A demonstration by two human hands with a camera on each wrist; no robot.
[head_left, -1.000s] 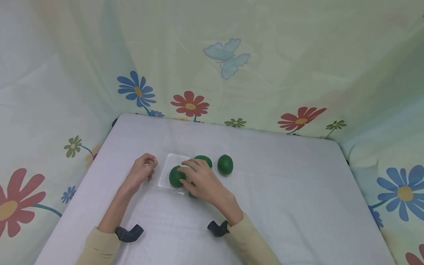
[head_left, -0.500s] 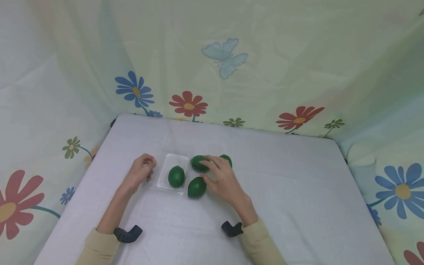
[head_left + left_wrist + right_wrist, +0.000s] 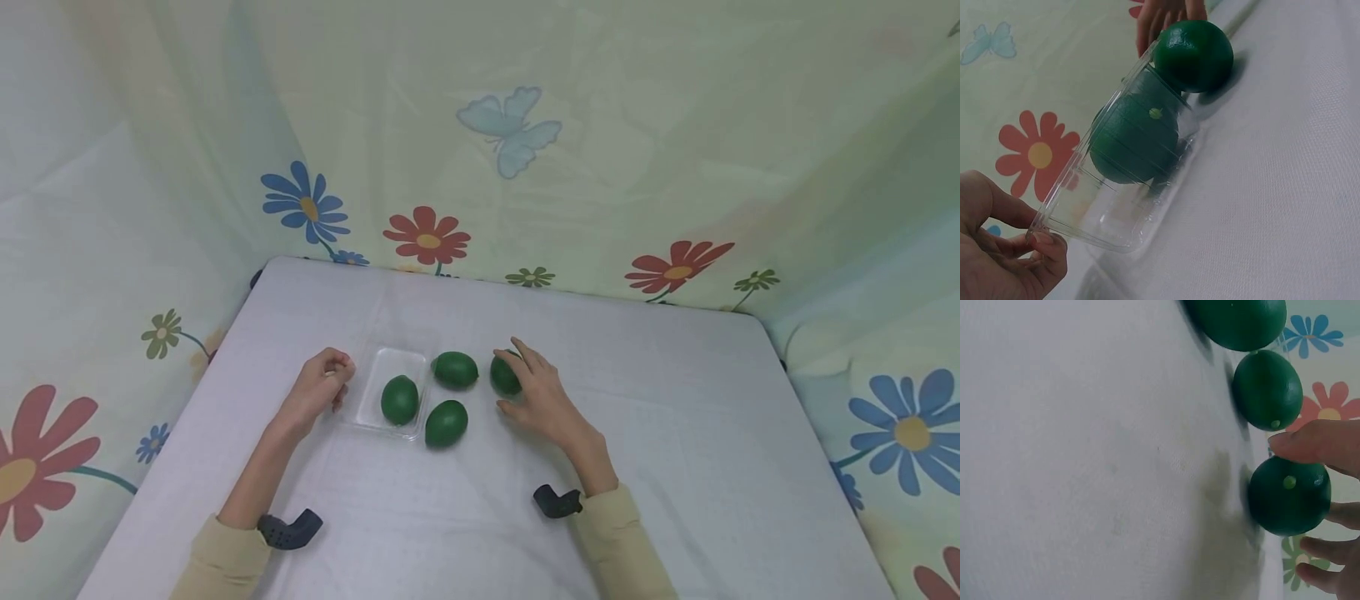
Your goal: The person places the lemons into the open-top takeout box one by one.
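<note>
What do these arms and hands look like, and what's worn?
They are a person's: the left hand and right hand wear no gloves. The left sleeve and right sleeve are plain beige. Beside these sit a left device and right device, both dark, bent and tube-like; no cables show.

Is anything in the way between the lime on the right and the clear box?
Yes, the far middle lime sits straight between the rightmost lime and the clear plastic box. The near middle lime lies just beside that path.
</note>
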